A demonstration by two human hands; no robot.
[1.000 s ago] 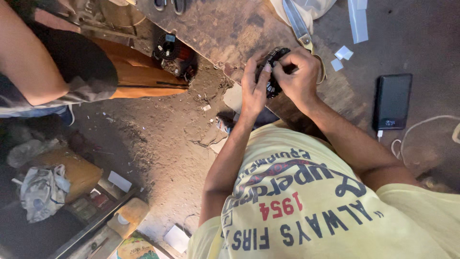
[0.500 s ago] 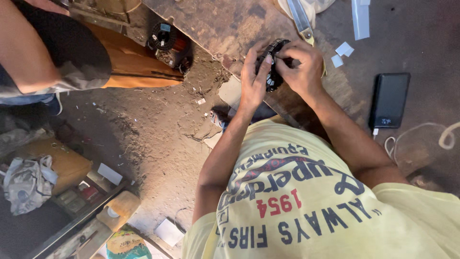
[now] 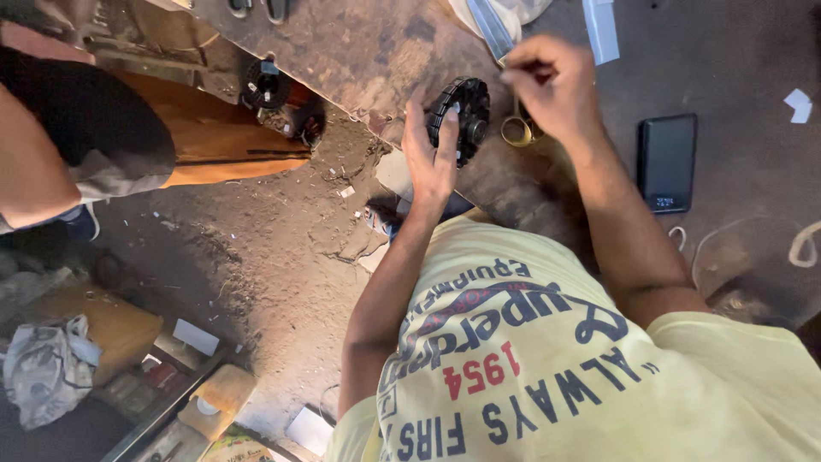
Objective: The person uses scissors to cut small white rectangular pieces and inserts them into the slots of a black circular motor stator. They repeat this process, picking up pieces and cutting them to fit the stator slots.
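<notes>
My left hand (image 3: 432,158) holds a black round ribbed part (image 3: 462,115) upright on its edge on the worn workbench (image 3: 342,43), fingers against its left side. My right hand (image 3: 552,85) hovers just right of and above the part, off it, with fingertips pinched together and blurred. I cannot tell whether something small sits between them. A brass ring (image 3: 516,131) lies on the bench just under that hand. My yellow printed shirt fills the lower right.
A black flat phone-like device (image 3: 667,162) lies right of my arm, with a cable (image 3: 744,235) below it. Another person's arm and dark shorts (image 3: 77,128) are at left, by an orange board (image 3: 214,137) and black round parts (image 3: 265,83). Boxes and a rag (image 3: 47,368) sit lower left.
My right hand has come off the black part and lifted to the right. My left hand still holds the part, now turned on its edge. The view has moved closer.
</notes>
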